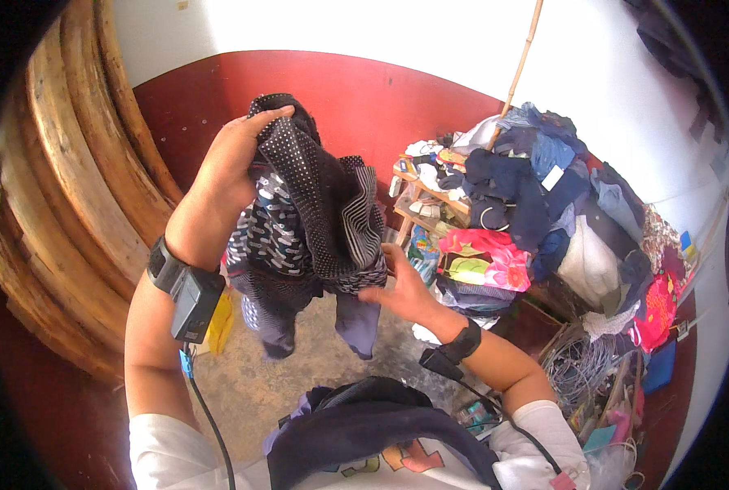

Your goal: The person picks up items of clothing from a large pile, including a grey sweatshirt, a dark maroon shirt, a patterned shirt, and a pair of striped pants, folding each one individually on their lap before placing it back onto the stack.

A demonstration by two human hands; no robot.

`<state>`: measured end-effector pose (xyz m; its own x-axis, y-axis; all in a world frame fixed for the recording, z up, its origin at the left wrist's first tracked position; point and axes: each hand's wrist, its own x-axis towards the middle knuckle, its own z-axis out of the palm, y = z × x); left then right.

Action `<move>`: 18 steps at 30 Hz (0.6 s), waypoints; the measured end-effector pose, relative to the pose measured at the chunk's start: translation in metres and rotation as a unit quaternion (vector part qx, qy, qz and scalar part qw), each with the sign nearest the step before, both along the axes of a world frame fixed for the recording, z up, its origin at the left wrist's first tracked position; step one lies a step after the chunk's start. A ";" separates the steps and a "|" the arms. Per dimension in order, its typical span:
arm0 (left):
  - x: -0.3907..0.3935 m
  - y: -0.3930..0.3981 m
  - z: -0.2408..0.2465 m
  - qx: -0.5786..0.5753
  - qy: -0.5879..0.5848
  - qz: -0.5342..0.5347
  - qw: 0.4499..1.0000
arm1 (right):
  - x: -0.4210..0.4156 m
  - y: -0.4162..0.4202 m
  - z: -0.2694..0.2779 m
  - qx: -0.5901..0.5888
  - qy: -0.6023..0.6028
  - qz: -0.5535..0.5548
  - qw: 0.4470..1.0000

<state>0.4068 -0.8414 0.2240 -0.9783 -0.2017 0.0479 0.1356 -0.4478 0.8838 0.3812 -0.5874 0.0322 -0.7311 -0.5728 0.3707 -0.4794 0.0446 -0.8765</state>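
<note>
My left hand [236,153] grips a bundle of dark patterned cloth [272,226] near its top, with the thumb over a black, white-dotted piece [300,177]. The bundle hangs in folds and shows striped and printed fabric; grey-purple ends [358,324] dangle at its bottom. At the bundle's lower right edge is my right hand [407,285]. Its fingers and thumb are spread, and the thumb tip lies against the cloth. More dark cloth [377,422] is draped across the front of my body. Inner layers of the bundle are hidden.
A large heap of clothes [536,202] rises at the right, around a bamboo pole [523,55]. A bright pink printed cloth [487,257] lies on a folded stack. Coiled wire [585,361] sits below. Thick logs [89,153] lean at left, near a yellow bag [220,321].
</note>
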 end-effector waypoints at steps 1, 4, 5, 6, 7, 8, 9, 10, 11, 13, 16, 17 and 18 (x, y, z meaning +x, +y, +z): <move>0.002 -0.004 0.001 -0.014 0.000 0.015 1.000 | -0.010 -0.003 -0.006 0.017 -0.034 -0.024 0.999; 0.014 -0.034 0.001 -0.031 -0.001 0.035 0.999 | -0.028 -0.013 0.011 -0.005 -0.028 -0.131 0.991; 0.019 -0.043 0.000 -0.030 -0.020 0.035 0.999 | -0.042 -0.009 0.014 -0.051 -0.008 -0.158 0.986; 0.024 -0.054 -0.004 -0.026 -0.042 0.038 0.998 | -0.053 -0.007 0.025 -0.075 0.035 -0.167 0.982; 0.030 -0.066 -0.011 -0.022 -0.066 0.045 0.997 | -0.063 -0.007 0.039 -0.100 0.075 -0.171 0.977; 0.032 -0.082 -0.023 -0.026 -0.070 0.057 0.996 | -0.069 -0.008 0.056 -0.107 0.104 -0.154 0.977; 0.036 -0.087 -0.034 -0.025 -0.079 0.064 0.994 | -0.074 -0.008 0.073 -0.112 0.131 -0.141 0.975; 0.040 -0.097 -0.048 -0.034 -0.078 0.049 0.995 | -0.073 -0.012 0.093 -0.073 0.171 -0.141 0.972; 0.047 -0.107 -0.061 -0.042 -0.079 0.034 0.995 | -0.068 -0.018 0.113 -0.034 0.209 -0.140 0.967; 0.067 -0.117 -0.086 -0.063 -0.094 0.050 0.992 | -0.056 -0.038 0.150 -0.007 0.294 -0.111 0.949; 0.070 -0.139 -0.133 -0.024 -0.097 0.010 0.995 | -0.041 -0.061 0.199 0.041 0.319 -0.080 0.944; 0.071 -0.141 -0.148 -0.009 -0.076 -0.010 0.997 | -0.034 -0.069 0.212 0.061 0.332 -0.079 0.938; 0.067 -0.139 -0.164 0.004 -0.007 -0.039 0.999 | -0.028 -0.071 0.224 0.065 0.315 -0.071 0.944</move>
